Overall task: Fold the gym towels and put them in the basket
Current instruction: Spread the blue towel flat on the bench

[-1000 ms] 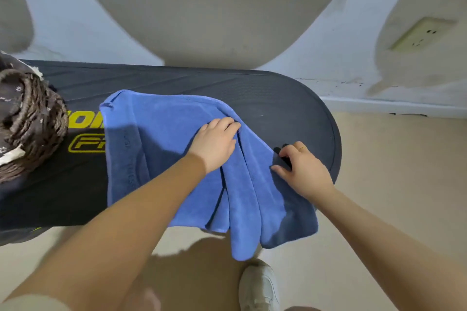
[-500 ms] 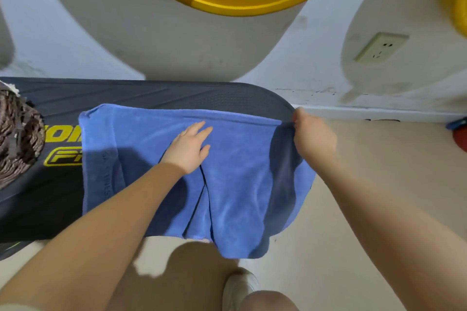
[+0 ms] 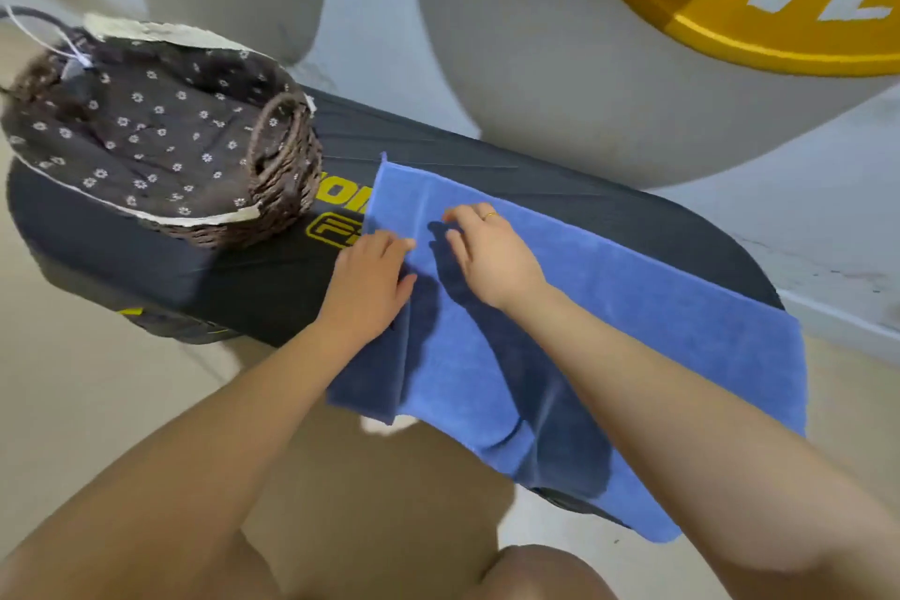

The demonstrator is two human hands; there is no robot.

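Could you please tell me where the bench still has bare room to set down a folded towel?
Bare patches of the black padded bench: the far strip between the blue towel and the wall, and the near-left part between the lined brown wicker basket and the left hand. It is crowded where left and right hand press the towel's left end.

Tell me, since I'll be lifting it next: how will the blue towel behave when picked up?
The blue towel probably goes floppy: its near edge already droops off the black bench. It looks light, creasing under the left hand and right hand. Its fuzzy pile likely grips rather than slips, but folds may fall open unless supported.
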